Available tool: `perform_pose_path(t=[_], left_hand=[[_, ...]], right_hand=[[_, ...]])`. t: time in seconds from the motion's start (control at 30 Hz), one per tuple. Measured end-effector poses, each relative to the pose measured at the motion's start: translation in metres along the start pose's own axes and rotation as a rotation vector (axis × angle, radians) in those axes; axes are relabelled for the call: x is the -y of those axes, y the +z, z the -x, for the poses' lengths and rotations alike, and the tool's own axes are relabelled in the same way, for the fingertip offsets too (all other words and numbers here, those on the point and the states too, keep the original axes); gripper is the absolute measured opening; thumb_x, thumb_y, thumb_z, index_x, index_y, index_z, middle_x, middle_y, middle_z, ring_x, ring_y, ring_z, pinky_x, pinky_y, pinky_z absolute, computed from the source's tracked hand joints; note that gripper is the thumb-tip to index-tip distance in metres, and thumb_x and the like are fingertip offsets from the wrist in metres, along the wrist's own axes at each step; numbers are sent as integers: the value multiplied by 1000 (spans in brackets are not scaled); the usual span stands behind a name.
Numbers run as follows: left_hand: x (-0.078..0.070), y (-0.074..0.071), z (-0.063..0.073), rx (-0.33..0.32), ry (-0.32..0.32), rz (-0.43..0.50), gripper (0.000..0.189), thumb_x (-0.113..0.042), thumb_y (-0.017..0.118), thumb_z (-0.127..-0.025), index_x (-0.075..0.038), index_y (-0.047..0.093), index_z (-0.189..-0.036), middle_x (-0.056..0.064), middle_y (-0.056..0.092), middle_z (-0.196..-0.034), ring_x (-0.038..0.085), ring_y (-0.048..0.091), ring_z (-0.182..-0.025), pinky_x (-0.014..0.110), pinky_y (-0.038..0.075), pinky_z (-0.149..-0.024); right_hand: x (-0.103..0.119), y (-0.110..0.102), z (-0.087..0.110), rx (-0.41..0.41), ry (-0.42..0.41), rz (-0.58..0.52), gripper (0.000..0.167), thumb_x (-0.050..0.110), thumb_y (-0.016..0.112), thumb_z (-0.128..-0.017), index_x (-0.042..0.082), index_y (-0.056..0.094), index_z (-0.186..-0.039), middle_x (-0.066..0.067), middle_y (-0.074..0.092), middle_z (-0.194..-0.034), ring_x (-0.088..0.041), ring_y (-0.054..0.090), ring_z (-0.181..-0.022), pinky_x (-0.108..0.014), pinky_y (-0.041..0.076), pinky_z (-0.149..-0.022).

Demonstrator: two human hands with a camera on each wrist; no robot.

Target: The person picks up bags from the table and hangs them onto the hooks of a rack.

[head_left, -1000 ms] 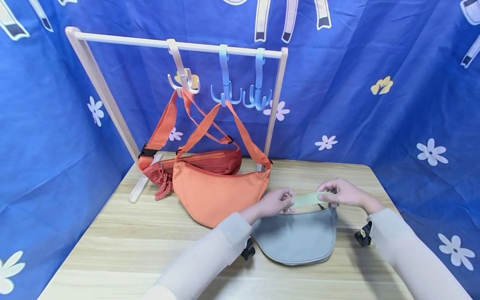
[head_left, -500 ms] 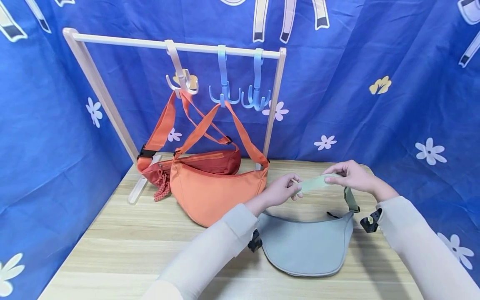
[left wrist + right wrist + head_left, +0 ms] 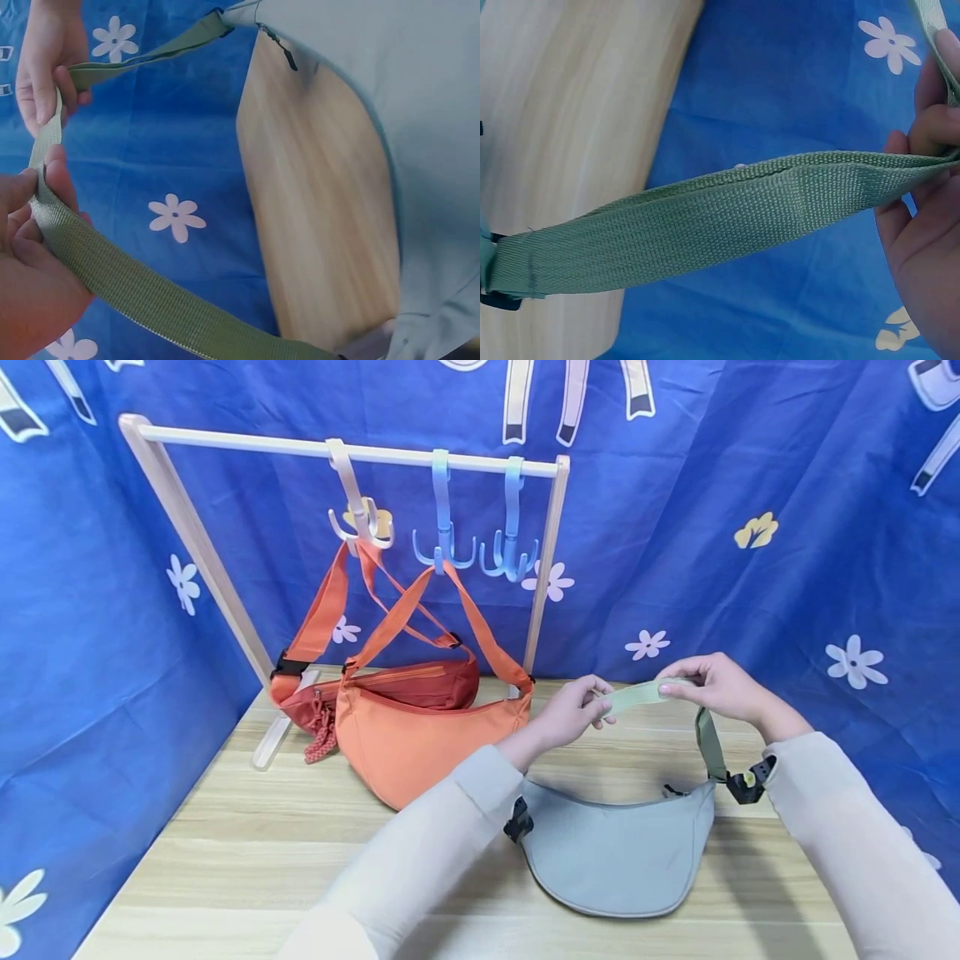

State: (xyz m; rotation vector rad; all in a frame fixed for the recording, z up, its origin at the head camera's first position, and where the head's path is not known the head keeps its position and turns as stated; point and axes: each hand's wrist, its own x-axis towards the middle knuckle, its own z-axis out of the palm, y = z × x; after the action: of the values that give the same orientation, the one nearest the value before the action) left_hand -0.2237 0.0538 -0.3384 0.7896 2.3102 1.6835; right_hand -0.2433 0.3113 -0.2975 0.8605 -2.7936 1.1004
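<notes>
A grey-blue crescent bag point(image 3: 618, 852) rests on the table at the right, its green webbing strap point(image 3: 637, 695) raised above it. My left hand point(image 3: 570, 710) pinches the strap between thumb and fingers. Farther right, my right hand point(image 3: 712, 689) grips another stretch of the same strap. In the left wrist view, the strap point(image 3: 150, 289) makes a loop from both hands down to the bag's ends. The right wrist view shows the strap point(image 3: 705, 217) running doubled from the hand point(image 3: 930, 217) to a dark buckle. My left sleeve covers part of the bag's left end.
A white rack point(image 3: 345, 450) stands at the back left with one white hook and two blue hooks point(image 3: 510, 539). An orange bag point(image 3: 427, 739) hangs by its strap from the middle hook. Behind it a red bag point(image 3: 442, 687) hangs from the white hook. Blue cloth surrounds the table.
Both hands have risen and moved right with the strap, drawing its right side up from the bag. The grey-blue bag has slid right and slightly nearer. The hanging bags stay put.
</notes>
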Motion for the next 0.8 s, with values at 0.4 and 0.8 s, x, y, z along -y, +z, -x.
perform_pose_path(t=[0.4, 0.8], left_hand=[[-26, -10, -15, -51, 54, -9, 14, -11, 52, -99, -4, 58, -110, 7, 69, -86, 17, 64, -75, 21, 46, -63], [-51, -15, -26, -130, 96, 79, 17, -10, 53, -98, -3, 58, -113, 10, 70, -86, 19, 67, -77, 21, 47, -61]], right_hand=[[24, -26, -10, -70, 161, 73, 22, 23, 67, -91, 6, 71, -105, -2, 68, -82, -17, 49, -58, -28, 39, -55], [42, -49, -19, -154, 95, 87, 23, 27, 65, -92, 7, 71, -100, -6, 57, -66, -18, 34, -48, -33, 30, -45]])
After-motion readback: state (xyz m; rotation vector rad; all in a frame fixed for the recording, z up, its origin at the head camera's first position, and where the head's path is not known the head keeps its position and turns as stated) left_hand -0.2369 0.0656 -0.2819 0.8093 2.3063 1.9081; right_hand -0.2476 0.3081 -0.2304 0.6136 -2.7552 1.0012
